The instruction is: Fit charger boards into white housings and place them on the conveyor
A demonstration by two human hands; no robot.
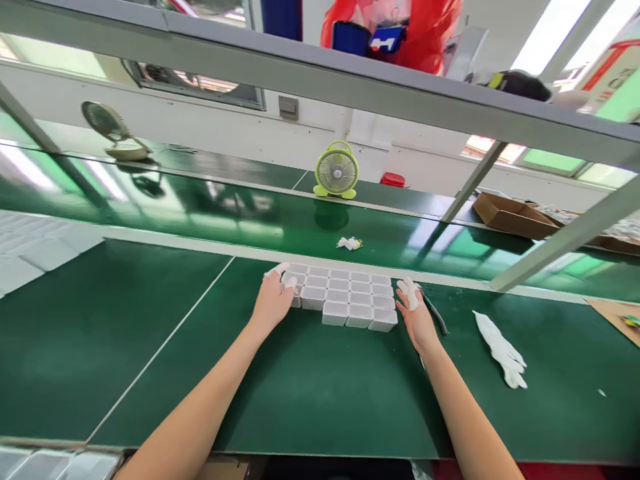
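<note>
White boxes (339,285) lie b/w your hands, grid's long axis L-R. Your L hand (273,297) is nearer, touching the L end, thumb & fingers apart, grip unclear; R hand (417,317), fingers spread, just off R end.

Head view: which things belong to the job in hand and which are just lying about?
In the job: white boxes; left hand touching them; right hand beside them.

Probably lying about: white glove; dark-handled tool; green fan; crumpled scrap.
</note>
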